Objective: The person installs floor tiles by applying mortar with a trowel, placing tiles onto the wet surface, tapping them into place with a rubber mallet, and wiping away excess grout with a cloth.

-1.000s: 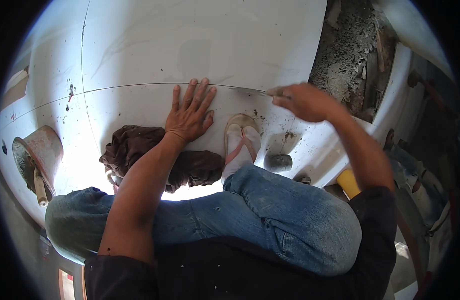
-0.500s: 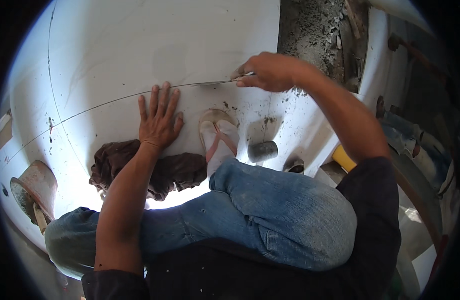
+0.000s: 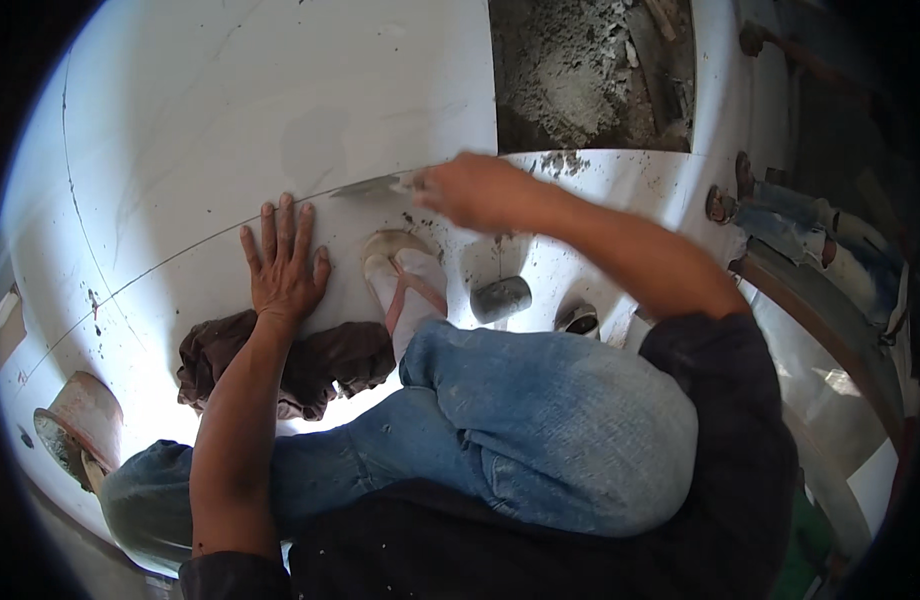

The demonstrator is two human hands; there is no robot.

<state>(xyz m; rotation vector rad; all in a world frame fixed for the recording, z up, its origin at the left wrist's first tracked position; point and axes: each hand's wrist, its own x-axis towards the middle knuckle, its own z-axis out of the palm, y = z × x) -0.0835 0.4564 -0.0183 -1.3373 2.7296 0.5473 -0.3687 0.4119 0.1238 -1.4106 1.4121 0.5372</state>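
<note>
A: Where is the blade (image 3: 365, 188)?

B: Low over the white floor (image 3: 280, 100), laid along the dark seam (image 3: 180, 253). The right hand (image 3: 470, 192) has it by its right end: that grip is clamped on it, though blur hides how each finger sits

A: Why so flat?

B: I'd guess a low angle lets its edge follow the seam without digging in

A: And the left hand (image 3: 285, 278)?

B: Palm down, its fingers apart, holding nothing. The longest fingertips reach the seam, left of the blade's tip; the hand probably props the body as it leans forward, leaving the other arm free

A: What lies around them?

B: A brown cloth (image 3: 330, 368), bunched by the left forearm, perhaps for easy reach. A bucket (image 3: 88, 405) leans at far left, a handle sticking out, likely there to stay clear of the arms. A grey cylinder (image 3: 502, 298) lies on its side, right of the foot (image 3: 415, 285). Past the right hand is a patch of rough mortar (image 3: 570, 80), sunk below the floor
</note>
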